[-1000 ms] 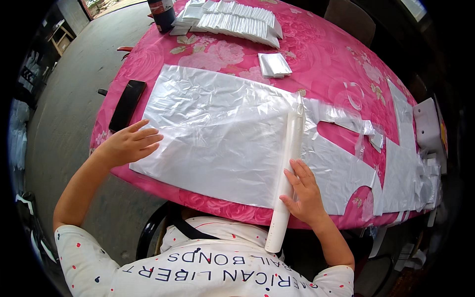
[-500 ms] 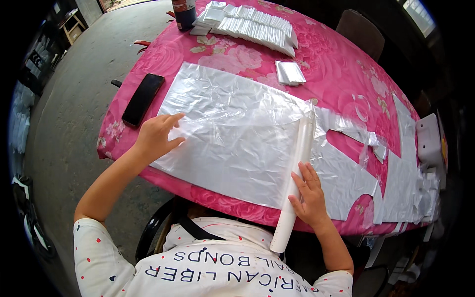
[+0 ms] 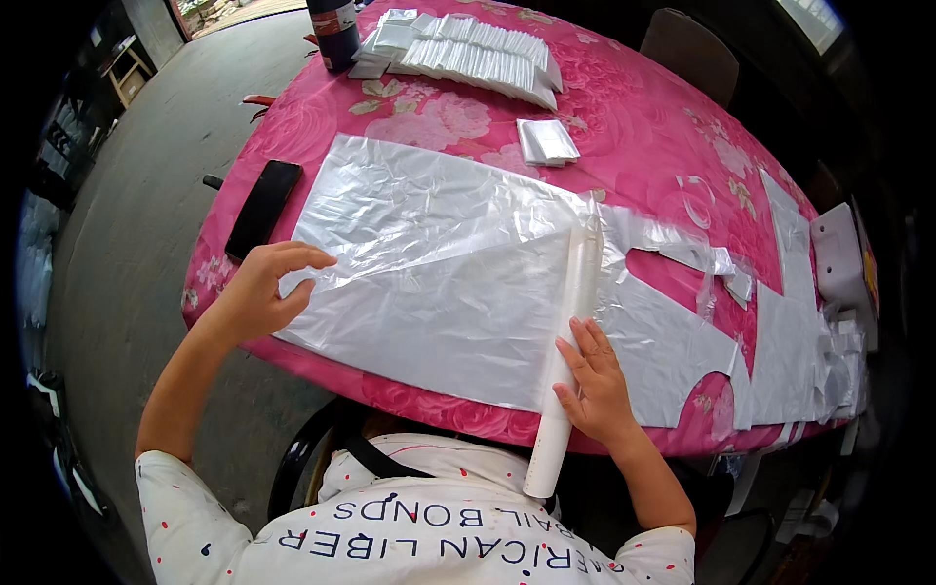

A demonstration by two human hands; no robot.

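A sheet of thin, translucent white plastic film lies over the table in front of me, with a slanting crease across it. My left hand is at its left edge, thumb and fingers apart above the film. Across the sheet's right part lies a long white roll or tube, its near end jutting past the table edge. My right hand rests on the roll with fingers stretched out. Right of it, the film continues into a part with curved cutouts, like a disposable apron.
A pink floral tablecloth covers the table. A black phone lies at left. Farther back are a small folded plastic stack, a long row of folded packets and a dark bottle. A white box stands at right.
My left hand has moved left and nearer to me, its thumb and fingers closer together. A slanting crease now shows in the film. My right hand stays on the roll; the view has shifted slightly.
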